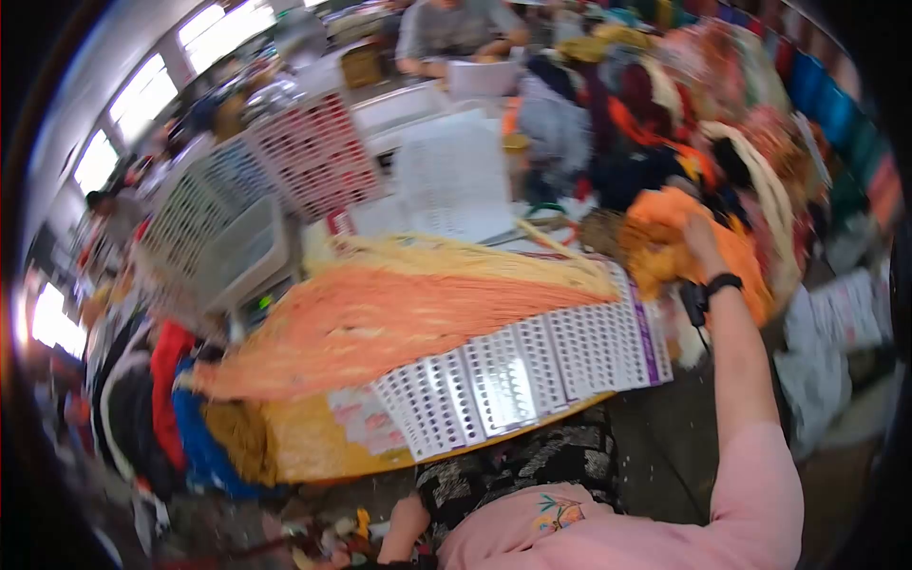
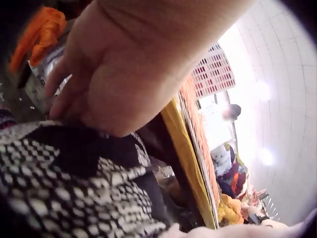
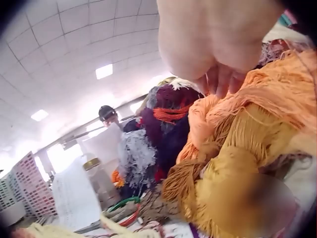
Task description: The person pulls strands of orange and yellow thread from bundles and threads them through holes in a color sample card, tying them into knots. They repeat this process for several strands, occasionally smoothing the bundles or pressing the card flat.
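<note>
At the right of the table, my right hand (image 1: pixel 700 237) grips a skein of orange yarn (image 1: pixel 750 261). In the right wrist view its fingers (image 3: pixel 218 82) are bent into the top of the orange yarn, and their tips are hidden. Mustard yarn (image 3: pixel 245 144) hangs just beneath. My left hand (image 2: pixel 106 82) rests, loosely bent, on the black and white patterned cloth (image 2: pixel 74 193) at my lap. Long peach and yellow strands (image 1: pixel 380 318) lie spread over the table, partly covering a sample card (image 1: pixel 503 380) with rows of small dark spots.
Heaps of coloured yarn (image 1: pixel 560 123) rise behind and right of the strands. Perforated colour boards (image 1: pixel 313 152) and a white tray (image 1: pixel 247 252) stand at the left. Printed sheets (image 1: pixel 456 176) lie at the back; a person (image 1: pixel 461 33) sits beyond. More skeins hang at the table's left end.
</note>
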Demonstrator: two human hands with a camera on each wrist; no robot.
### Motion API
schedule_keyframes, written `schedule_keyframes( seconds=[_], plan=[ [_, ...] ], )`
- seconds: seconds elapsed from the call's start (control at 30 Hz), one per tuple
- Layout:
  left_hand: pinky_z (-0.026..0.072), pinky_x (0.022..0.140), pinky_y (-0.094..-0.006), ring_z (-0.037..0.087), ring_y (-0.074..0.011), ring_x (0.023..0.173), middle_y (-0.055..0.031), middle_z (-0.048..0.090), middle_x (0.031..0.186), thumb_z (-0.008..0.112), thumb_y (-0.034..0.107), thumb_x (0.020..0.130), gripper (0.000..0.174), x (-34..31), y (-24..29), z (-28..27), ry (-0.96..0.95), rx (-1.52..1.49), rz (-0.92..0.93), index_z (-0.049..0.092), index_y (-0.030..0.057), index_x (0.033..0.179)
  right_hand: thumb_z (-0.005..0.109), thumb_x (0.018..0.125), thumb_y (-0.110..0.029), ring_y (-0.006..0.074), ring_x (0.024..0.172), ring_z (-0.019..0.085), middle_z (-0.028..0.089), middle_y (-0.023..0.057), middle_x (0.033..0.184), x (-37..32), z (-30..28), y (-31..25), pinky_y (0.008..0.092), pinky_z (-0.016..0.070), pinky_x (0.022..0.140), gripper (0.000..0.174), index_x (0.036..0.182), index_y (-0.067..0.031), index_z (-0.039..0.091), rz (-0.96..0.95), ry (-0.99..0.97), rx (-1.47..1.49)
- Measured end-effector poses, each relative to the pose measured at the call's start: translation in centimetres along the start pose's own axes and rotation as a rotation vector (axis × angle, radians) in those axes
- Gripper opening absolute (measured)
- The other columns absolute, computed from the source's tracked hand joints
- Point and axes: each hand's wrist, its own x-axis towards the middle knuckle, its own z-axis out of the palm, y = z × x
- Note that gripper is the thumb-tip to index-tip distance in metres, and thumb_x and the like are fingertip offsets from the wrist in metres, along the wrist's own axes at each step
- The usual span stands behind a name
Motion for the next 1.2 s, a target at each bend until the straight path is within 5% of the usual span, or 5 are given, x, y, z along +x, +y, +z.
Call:
schedule_keyframes(
  seconds=[0.2, 0.37, 0.6, 1.0, 1.2],
  plan=[
    [0.0449, 0.070, -0.0418, 0.055, -0.0378, 0.079, -0.0253, 0.056, 0.083, 0.043, 0.006, 0.069, 0.021, -0.9, 2.0, 0.4, 0.112, -0.029, -0.044, 0.049, -0.0038, 0.087, 0.052, 0.070, -0.025, 0.0319, 0.091, 0.050, 0.053, 0.0156, 0.097, 1.0, -1.3, -0.5, 0.0432, 0.0402, 0.073, 0.028, 0.089, -0.0045, 0.054, 0.354, -0.068, 0.079],
    [0.0445, 0.070, -0.0414, 0.055, -0.0355, 0.079, -0.0247, 0.055, 0.083, 0.045, 0.008, 0.071, 0.021, -1.0, 1.0, -0.4, 0.070, -0.059, 0.053, 0.050, -0.0050, 0.087, 0.048, 0.075, -0.014, 0.0302, 0.091, 0.050, 0.052, 0.0149, 0.096, 0.5, -8.5, 2.6, 0.0397, 0.0374, 0.078, 0.025, 0.097, -0.0019, 0.050, -0.158, 0.289, -0.104],
    [0.0438, 0.064, -0.0365, 0.056, -0.0322, 0.075, -0.0184, 0.057, 0.078, 0.052, 0.013, 0.074, 0.021, -1.2, 2.3, -9.5, 0.110, -0.339, 0.482, 0.053, -0.0011, 0.090, 0.051, 0.078, -0.021, 0.0207, 0.092, 0.052, 0.049, 0.0106, 0.104, -6.1, -19.1, 10.2, 0.0341, 0.0435, 0.076, 0.037, 0.109, -0.0040, 0.043, 0.341, 0.495, 1.765],
    [0.0380, 0.081, -0.0398, 0.048, -0.0329, 0.096, -0.0211, 0.048, 0.106, 0.054, 0.023, 0.074, 0.036, -12.7, 9.7, -23.9, 1.072, -0.674, 1.248, 0.050, -0.0035, 0.098, 0.061, 0.070, -0.023, 0.0178, 0.091, 0.052, 0.050, 0.0116, 0.104, -15.1, -22.9, -36.6, 0.0318, 0.0445, 0.075, 0.055, 0.115, -0.0029, 0.037, -0.363, -1.352, 2.280],
    [0.0285, 0.092, -0.0398, 0.032, -0.0301, 0.115, -0.0178, 0.033, 0.122, 0.066, 0.028, 0.060, 0.071, -11.0, 7.1, -22.8, 0.904, -0.441, 0.681, 0.036, -0.0019, 0.117, 0.058, 0.069, -0.018, 0.0221, 0.087, 0.050, 0.052, 0.0132, 0.093, -22.9, -19.0, -45.8, 0.0323, 0.0398, 0.073, 0.040, 0.102, -0.0018, 0.041, -1.020, -0.987, 1.641]
  ],
)
